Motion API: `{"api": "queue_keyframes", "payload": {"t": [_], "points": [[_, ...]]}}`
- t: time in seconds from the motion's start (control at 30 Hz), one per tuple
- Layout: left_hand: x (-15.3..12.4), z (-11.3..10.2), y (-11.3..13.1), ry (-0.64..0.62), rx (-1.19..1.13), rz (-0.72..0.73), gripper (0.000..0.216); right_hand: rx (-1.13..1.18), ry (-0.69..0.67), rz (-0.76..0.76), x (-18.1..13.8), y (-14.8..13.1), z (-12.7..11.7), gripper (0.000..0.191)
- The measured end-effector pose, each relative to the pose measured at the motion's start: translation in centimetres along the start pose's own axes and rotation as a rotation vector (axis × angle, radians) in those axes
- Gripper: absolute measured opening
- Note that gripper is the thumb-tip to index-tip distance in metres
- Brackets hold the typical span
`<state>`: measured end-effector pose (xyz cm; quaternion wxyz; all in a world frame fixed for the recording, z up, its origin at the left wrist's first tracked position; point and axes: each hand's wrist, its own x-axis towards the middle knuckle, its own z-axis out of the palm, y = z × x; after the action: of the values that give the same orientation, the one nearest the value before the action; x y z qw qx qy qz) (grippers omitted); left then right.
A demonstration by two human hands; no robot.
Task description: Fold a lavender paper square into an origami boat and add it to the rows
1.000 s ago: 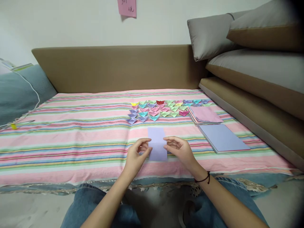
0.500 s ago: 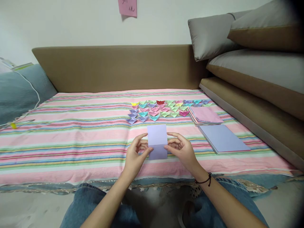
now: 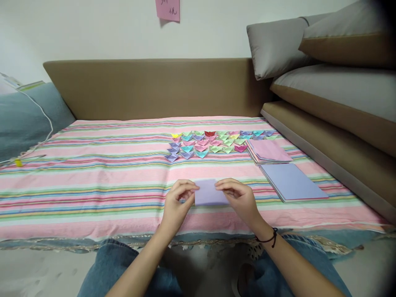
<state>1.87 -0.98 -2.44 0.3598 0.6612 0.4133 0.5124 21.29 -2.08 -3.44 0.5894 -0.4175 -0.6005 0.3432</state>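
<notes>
Between my two hands is a sheet of lavender paper [image 3: 210, 194], slightly blurred and now a wide, low rectangle. My left hand [image 3: 180, 200] pinches its left side, with the fingertips at the upper corner and the thumb lower down. On the other side my right hand [image 3: 239, 199] grips the upper right edge, its thumb hidden behind the fingers and paper. Beyond the paper, rows of small folded paper boats [image 3: 201, 142] in many colours lie on the striped cloth [image 3: 93, 173].
To the right lie a stack of pink paper [image 3: 268, 151] and a stack of blue-lavender paper [image 3: 293, 181]. Grey and brown cushions [image 3: 337, 88] are piled at the far right. A brown backboard [image 3: 151, 88] stands behind the cloth. A white cable [image 3: 43, 113] runs at the left.
The sheet went from a tall rectangle with a crease across it to a shorter one, its top edge brought down towards me. My fingers moved down with it.
</notes>
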Motion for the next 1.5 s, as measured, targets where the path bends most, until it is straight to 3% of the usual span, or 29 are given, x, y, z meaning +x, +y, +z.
{"api": "queue_keyframes", "payload": {"t": [0.07,0.17,0.27,0.37,0.47,0.53,0.7,0.87,1.5], "points": [[-0.2,0.0,-0.2,-0.041,-0.084,-0.068,0.034,-0.091,0.019,-0.138,0.0,-0.3,-0.2,0.015],[-0.4,-0.1,-0.3,-0.229,-0.229,-0.185,0.067,-0.179,0.032,-0.267,-0.1,-0.7,-0.6,0.023],[-0.4,-0.1,0.0,-0.346,-0.277,-0.161,0.049,-0.172,-0.02,-0.308,-0.2,-1.0,-0.6,0.024],[-0.3,-0.4,0.4,-0.238,-0.208,-0.061,0.024,-0.067,-0.05,-0.243,-0.3,-1.1,-0.5,0.028],[-0.3,-0.7,0.6,-0.088,-0.163,0.007,0.023,0.082,-0.038,-0.121,-0.3,-1.0,-0.3,0.045],[-0.3,-0.9,0.6,-0.049,-0.156,0.033,0.023,0.081,-0.068,-0.101,-0.4,-0.9,-0.3,0.045],[-0.4,-0.8,0.7,-0.091,-0.111,0.063,0.022,-0.054,-0.103,-0.227,-0.4,-1.0,-0.5,0.025],[-0.3,-0.8,0.8,-0.074,-0.104,0.055,0.023,-0.031,-0.037,-0.198,-0.1,-1.4,-0.6,0.017],[0.2,-1.1,0.8,-0.03,-0.135,0.06,0.011,-0.03,-0.026,-0.183,-0.1,-0.9,-1.0,0.019]]}}
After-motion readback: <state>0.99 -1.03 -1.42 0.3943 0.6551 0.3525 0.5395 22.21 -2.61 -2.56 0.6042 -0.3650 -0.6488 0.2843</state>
